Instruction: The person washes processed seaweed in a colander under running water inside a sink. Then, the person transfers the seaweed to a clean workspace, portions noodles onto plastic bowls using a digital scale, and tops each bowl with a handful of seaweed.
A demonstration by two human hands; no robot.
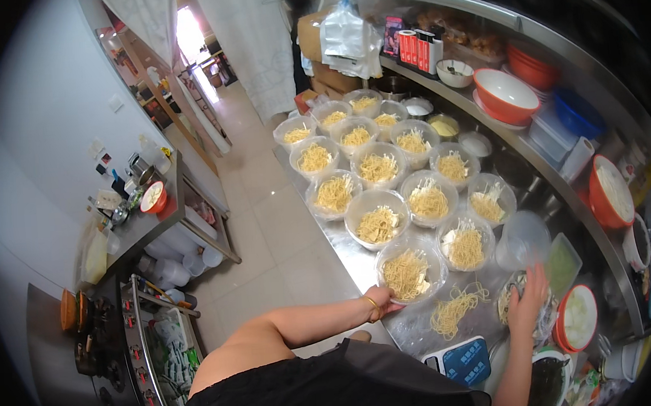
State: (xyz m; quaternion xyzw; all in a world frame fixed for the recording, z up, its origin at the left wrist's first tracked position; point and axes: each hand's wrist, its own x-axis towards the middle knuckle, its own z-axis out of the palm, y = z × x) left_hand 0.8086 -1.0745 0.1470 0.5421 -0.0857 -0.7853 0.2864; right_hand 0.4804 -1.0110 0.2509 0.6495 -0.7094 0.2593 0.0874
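Note:
My left hand [383, 302] holds the near rim of a clear plastic bowl [411, 269] with yellow noodles and white pieces in it. My right hand [529, 296] reaches over a container [505, 305] beside the counter's back side; its fingers are extended and blurred, and whether they touch anything is hard to tell. Between the hands a loose heap of noodles [457, 308] lies on the steel counter [411, 333]. Rows of similar plastic bowls [378, 226] with noodles stand beyond, some with enoki mushrooms. Above my right hand is an apparently empty clear tub [523, 240].
A scale [461, 362] with a blue top sits near my body. Orange bowls [576, 318] and a green-filled container [564, 265] stand at right, below a steel shelf [556, 178] of bowls. Left are a side counter [175, 196] and a stove [112, 353].

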